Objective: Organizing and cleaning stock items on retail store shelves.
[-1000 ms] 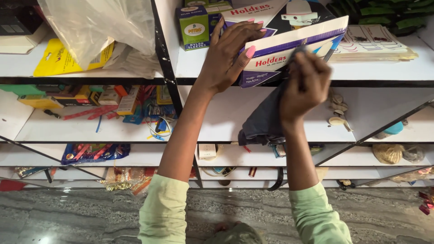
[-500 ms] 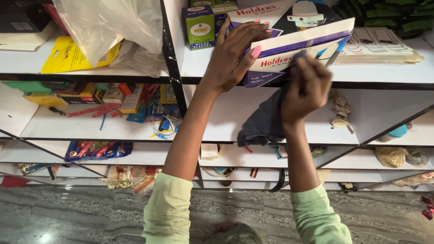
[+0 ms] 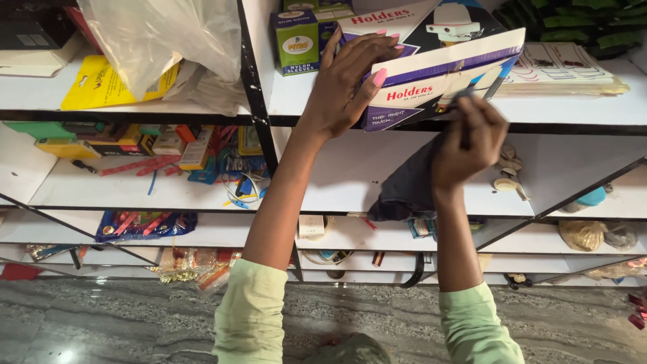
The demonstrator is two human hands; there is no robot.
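Head camera looks down at a white shelf unit (image 3: 202, 192) with black edging, standing on a grey stone floor (image 3: 121, 323). Left hand (image 3: 347, 84) is spread wide, palm and fingers pressed flat on the left end of a white and purple cardboard box (image 3: 438, 74) that sits on the upper shelf, tilted so its front face overhangs the shelf edge. Right hand (image 3: 468, 138) is closed around a dark grey cloth (image 3: 408, 185), its fingertips pushing the bunched top of the cloth against the lower front edge of the box; the rest of the cloth hangs down in front of the shelf below. Both forearms come up from pale green sleeves (image 3: 253, 317).

Just left of the box stands a small green carton (image 3: 296, 40). To the right of the box lies a flat stack of printed cards (image 3: 566, 71), with dark green packets (image 3: 579, 20) behind it. In the neighbouring upper compartment on the left, a clear plastic bag (image 3: 168, 40) lies over a yellow packet (image 3: 101, 84). Lower left shelves hold a jumble of small coloured packets and wires (image 3: 182, 152), and a blue packet (image 3: 145, 226) lies one level down. At the far right a bagged brownish bundle (image 3: 583, 234) rests on a lower shelf.
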